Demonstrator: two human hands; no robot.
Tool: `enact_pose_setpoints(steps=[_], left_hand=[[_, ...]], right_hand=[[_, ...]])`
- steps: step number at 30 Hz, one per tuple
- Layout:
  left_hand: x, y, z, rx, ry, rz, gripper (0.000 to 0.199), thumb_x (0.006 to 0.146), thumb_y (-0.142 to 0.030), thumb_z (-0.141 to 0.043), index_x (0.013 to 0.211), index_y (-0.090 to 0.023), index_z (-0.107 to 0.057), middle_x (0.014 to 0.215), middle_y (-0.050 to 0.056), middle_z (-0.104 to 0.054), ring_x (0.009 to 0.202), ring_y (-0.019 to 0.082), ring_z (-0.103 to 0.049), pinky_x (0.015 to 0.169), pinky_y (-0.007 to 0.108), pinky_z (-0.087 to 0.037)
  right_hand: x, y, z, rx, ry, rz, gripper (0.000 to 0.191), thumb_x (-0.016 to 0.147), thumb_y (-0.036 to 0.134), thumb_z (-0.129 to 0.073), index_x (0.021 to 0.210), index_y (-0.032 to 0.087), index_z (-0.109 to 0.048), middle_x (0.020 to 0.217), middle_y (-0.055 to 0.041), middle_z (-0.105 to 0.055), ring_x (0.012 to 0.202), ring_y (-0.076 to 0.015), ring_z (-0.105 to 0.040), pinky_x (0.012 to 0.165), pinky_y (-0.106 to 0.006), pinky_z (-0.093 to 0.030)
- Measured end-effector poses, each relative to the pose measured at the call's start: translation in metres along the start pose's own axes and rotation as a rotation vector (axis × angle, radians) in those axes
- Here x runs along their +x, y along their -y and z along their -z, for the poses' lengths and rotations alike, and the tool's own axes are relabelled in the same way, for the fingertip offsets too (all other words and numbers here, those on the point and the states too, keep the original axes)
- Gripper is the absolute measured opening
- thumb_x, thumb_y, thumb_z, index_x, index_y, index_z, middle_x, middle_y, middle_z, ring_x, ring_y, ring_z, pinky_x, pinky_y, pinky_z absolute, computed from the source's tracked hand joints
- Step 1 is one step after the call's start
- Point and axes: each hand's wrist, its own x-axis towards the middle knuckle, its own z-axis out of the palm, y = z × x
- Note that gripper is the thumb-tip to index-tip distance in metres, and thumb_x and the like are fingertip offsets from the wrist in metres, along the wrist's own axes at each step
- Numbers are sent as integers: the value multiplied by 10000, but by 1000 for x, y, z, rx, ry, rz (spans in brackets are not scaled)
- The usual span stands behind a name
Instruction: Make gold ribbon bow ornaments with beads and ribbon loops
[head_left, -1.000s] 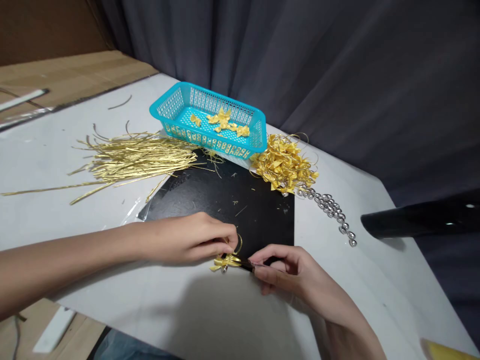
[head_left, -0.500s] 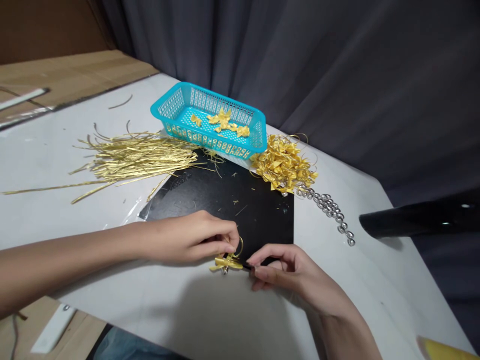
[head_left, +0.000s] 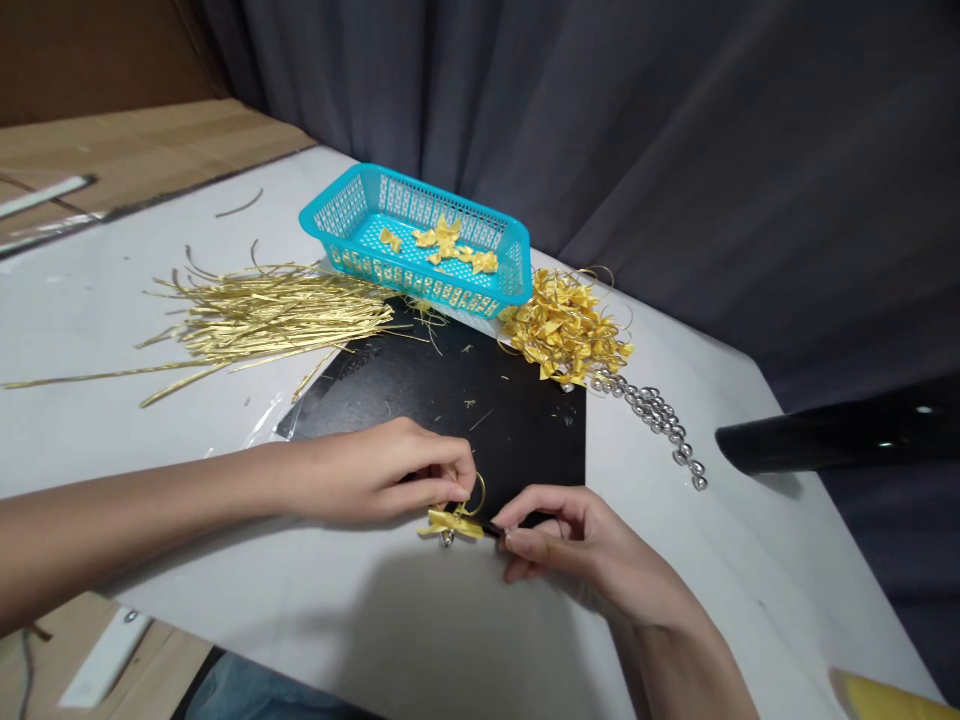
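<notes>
Left hand [head_left: 401, 475] pinches a gold bow [head_left: 451, 523]; right hand [head_left: 566, 528] grips a dark tool [head_left: 491, 530] right at it; blue basket [head_left: 367, 234] beyond.

This looks like a small craft workshop, or a corner set up as one; whether it lies inside a home cannot be told. A white table [head_left: 300, 600] serves as the bench, with a black board [head_left: 435, 400] on it, sprinkled with tiny clippings. Materials lie in batches: a bundle of gold cords [head_left: 285, 315], a heap of yellow bows [head_left: 566, 325] and a trail of silver beads [head_left: 660, 412]. A blue plastic basket [head_left: 318, 217] holds a few more bows. Handwork shows too, as a left hand [head_left: 420, 475] and a right hand [head_left: 574, 540] meet around one gold bow [head_left: 454, 522]. Cardboard [head_left: 150, 150] and a dark curtain [head_left: 675, 150] border the space.
</notes>
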Motion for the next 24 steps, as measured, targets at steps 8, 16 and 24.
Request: enact_pose_setpoints(steps=[8, 16, 24], left_hand=[[-1, 1, 0, -1, 3, 7, 189, 977, -246, -407, 894, -162, -554, 748, 6, -614, 635, 112, -536, 604, 183, -377], [-1, 2, -1, 0, 0, -13, 189, 978, -242, -408, 882, -162, -549, 727, 0, -598, 614, 107, -516, 598, 181, -372], [0, 0, 0, 4, -6, -29, 189, 980, -232, -407, 890, -162, -557, 759, 12, -616, 639, 111, -535, 606, 182, -379]], right_hand=[[1, -1, 0, 7, -1, 14, 329, 702, 397, -811, 865, 131, -707, 668, -49, -741, 598, -112, -663, 633, -210, -491], [1, 2, -2, -14, -19, 3, 350, 687, 415, -813, 856, 132, -698, 656, -41, -736, 596, -116, -662, 644, -223, -496], [2, -4, 1, 2, -10, 21, 318, 714, 383, -804, 880, 135, -697, 666, -48, -744, 611, -119, -671, 645, -221, -495]])
